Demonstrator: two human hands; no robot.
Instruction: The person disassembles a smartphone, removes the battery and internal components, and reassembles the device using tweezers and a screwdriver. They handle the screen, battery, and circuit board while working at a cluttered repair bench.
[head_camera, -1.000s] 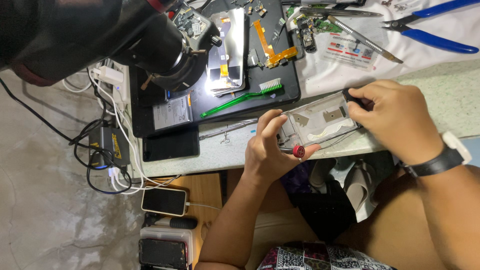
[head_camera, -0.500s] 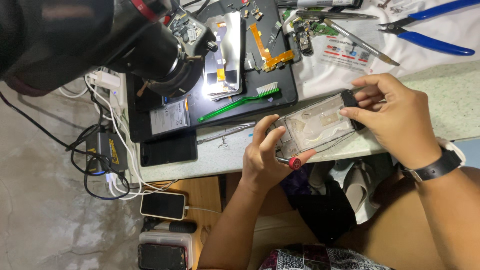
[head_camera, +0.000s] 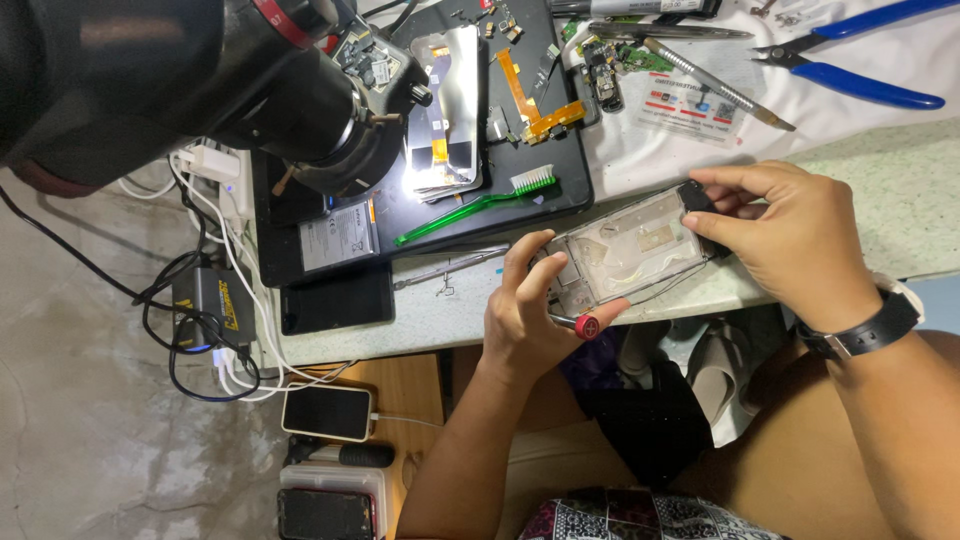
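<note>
A bare phone frame (head_camera: 630, 250), silver with a pale inner plate, is held over the table's front edge by both hands. My left hand (head_camera: 525, 315) grips its left end, thumb on the edge. The same hand also pins a small screwdriver with a red cap (head_camera: 580, 324) against its fingers. My right hand (head_camera: 790, 235), with a black watch on the wrist, pinches the frame's right end at a black corner piece. A thin wire hangs below the frame.
A microscope (head_camera: 290, 95) looms over a black mat (head_camera: 520, 190) holding a phone screen (head_camera: 450, 110), orange flex cables and a green brush (head_camera: 480, 200). Blue pliers (head_camera: 850, 70) and tweezers lie at the back right. Cables, a charger and phones sit at the left.
Both hands kept hold of the phone frame. It has tilted a little, and my left thumb has shifted along its edge. The view has drifted slightly.
</note>
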